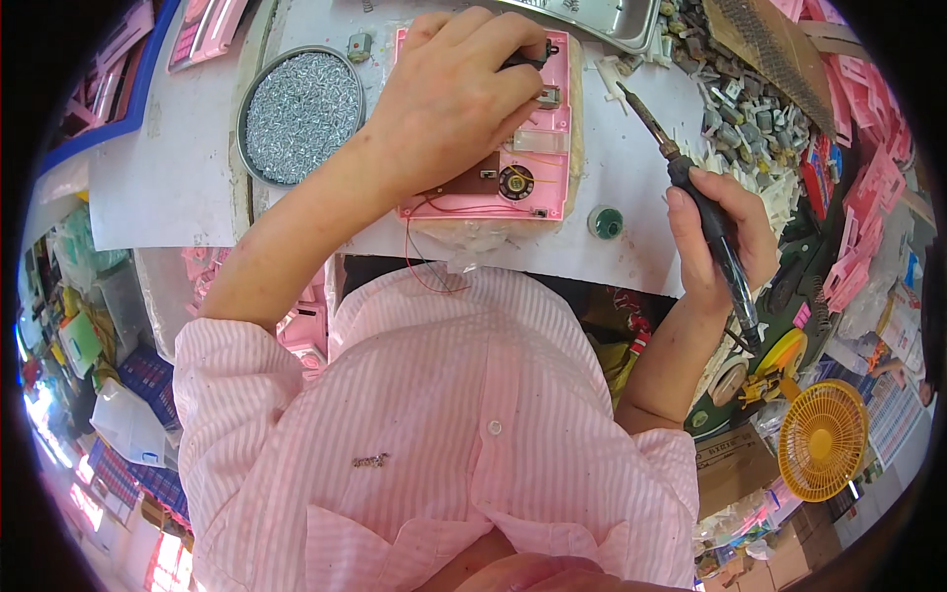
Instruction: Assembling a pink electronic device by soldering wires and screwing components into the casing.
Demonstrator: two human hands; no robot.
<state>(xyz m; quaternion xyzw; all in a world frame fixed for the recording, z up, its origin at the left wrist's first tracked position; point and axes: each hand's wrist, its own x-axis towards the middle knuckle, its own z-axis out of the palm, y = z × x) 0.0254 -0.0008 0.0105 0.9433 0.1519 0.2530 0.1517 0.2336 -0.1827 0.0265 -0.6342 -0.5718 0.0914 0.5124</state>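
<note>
A pink plastic housing (pixel 548 168) lies open on the white worktop, with a brown circuit board, a small round speaker (pixel 516 183) and thin red wires inside. My left hand (pixel 449 94) rests over the housing's upper part, fingers curled on a small black part near its top edge. My right hand (pixel 718 237) is off to the right of the housing and grips the black handle of a soldering iron (pixel 691 183). The iron's tip points up and left, apart from the housing.
A round metal tin (pixel 299 113) full of small silver screws sits left of the housing. A steel tray (pixel 612 20) is at the back. Loose grey parts and pink housings pile at the right. A yellow fan (pixel 822 439) stands low right.
</note>
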